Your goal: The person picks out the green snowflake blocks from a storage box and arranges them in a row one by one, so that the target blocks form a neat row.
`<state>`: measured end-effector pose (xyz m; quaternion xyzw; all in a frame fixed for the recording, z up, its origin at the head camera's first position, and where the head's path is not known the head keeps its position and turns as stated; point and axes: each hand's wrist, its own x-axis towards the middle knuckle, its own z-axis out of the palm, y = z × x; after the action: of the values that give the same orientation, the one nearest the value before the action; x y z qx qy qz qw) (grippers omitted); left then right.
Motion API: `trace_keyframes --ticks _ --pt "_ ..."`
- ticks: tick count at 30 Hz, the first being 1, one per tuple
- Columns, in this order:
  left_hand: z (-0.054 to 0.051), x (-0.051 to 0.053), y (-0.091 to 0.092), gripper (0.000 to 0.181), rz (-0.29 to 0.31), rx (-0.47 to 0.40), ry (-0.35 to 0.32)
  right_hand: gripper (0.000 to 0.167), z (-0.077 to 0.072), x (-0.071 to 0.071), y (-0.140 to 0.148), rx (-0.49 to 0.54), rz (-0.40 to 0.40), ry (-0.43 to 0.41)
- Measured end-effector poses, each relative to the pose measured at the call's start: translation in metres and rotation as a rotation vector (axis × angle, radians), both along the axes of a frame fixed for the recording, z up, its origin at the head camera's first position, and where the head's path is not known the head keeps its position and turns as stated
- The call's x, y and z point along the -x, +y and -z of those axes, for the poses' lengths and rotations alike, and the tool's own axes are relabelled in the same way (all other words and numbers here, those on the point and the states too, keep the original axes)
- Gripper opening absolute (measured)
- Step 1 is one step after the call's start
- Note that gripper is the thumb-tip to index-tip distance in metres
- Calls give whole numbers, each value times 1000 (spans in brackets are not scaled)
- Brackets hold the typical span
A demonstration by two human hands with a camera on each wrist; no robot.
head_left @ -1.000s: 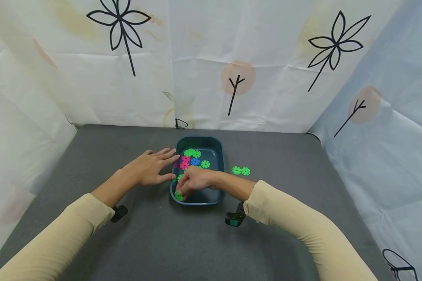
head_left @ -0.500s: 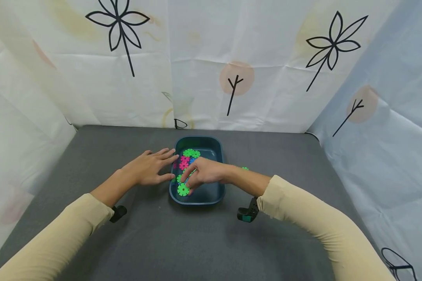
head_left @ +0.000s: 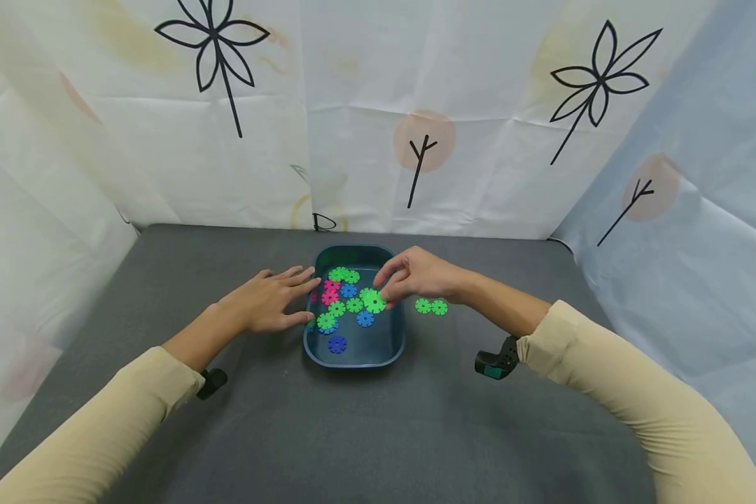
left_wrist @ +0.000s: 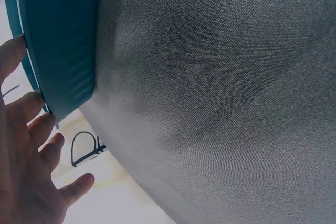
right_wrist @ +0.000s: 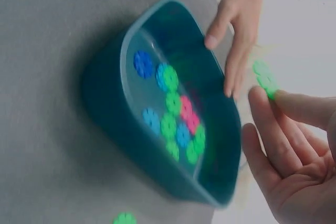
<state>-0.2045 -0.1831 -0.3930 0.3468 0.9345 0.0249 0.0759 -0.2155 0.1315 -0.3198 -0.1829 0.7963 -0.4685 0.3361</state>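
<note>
R hand [head_left: 418,273] pinching green pcs [head_left: 373,302]; L hand [head_left: 271,301] splayed against tray [head_left: 378,350]. Table pcs [head_left: 439,308]: head 2, R-wrist 1.

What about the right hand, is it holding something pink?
No, the right hand is pinching bright green pieces, with nothing pink in its grip.

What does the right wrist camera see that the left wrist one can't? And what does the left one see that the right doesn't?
Only the right wrist view shows the right hand pinching bright green shapes, the green, blue and pink pieces inside the tray, and a lone green piece on the table.

Only the left wrist view shows the looped black drawing and all five fingertips of the left hand.

Both show the left hand at the tray's rim, the tray's outer wall, the grey table and pale cloth.
</note>
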Motion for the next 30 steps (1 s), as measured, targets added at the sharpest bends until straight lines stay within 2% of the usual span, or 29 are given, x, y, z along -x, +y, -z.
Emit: trace_keyframes --ticks 6,12,22,30 --pt "-1 0 0 73 -4 2 -3 30 -5 8 29 15 153 93" --pt "-2 0 0 73 -2 9 -8 26 2 11 58 19 248 150" --pt "-1 -1 2 73 -3 10 0 28 30 9 100 -12 363 157" --pt "0 -1 1 73 -3 9 -4 27 65 5 129 -32 391 137"
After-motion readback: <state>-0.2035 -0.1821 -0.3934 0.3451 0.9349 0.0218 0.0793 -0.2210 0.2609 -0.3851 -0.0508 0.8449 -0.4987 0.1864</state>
